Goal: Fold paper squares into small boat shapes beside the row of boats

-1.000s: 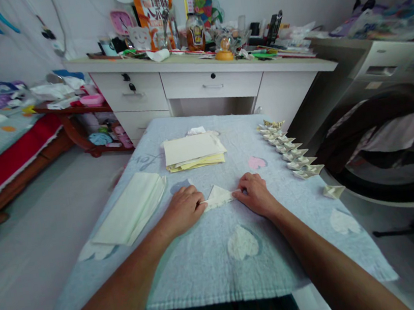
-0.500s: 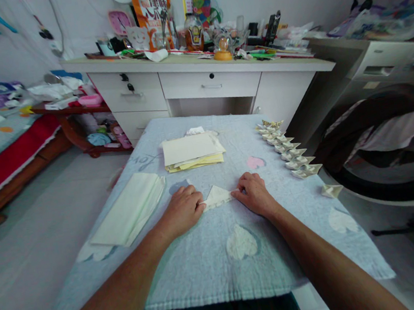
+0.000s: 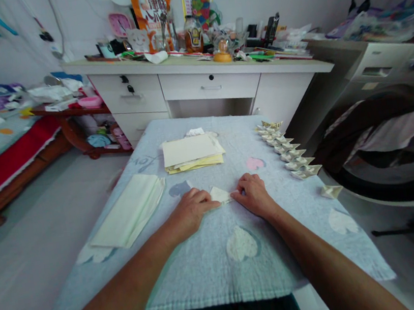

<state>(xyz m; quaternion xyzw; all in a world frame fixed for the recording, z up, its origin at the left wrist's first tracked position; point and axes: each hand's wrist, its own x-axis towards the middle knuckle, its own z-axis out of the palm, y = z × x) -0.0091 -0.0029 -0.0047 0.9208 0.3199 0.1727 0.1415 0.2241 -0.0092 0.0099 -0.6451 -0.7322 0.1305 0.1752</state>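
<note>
Pale paper (image 3: 219, 194), folded small, lies on the blue tablecloth (image 3: 207, 268) between our hands. Our left hand (image 3: 190, 211) presses its fingers flat onto the paper's left edge; our right hand (image 3: 253, 194) pins the right edge. Beyond sits a paper stack (image 3: 191, 152), and folded boats (image 3: 287, 151) line the right.

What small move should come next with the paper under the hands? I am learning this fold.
Probably run the left hand along the folded paper to press the crease flat while the right hand pins the other end; the piece looks only partly folded, unlike the finished paper boats lined up nearby.
</note>
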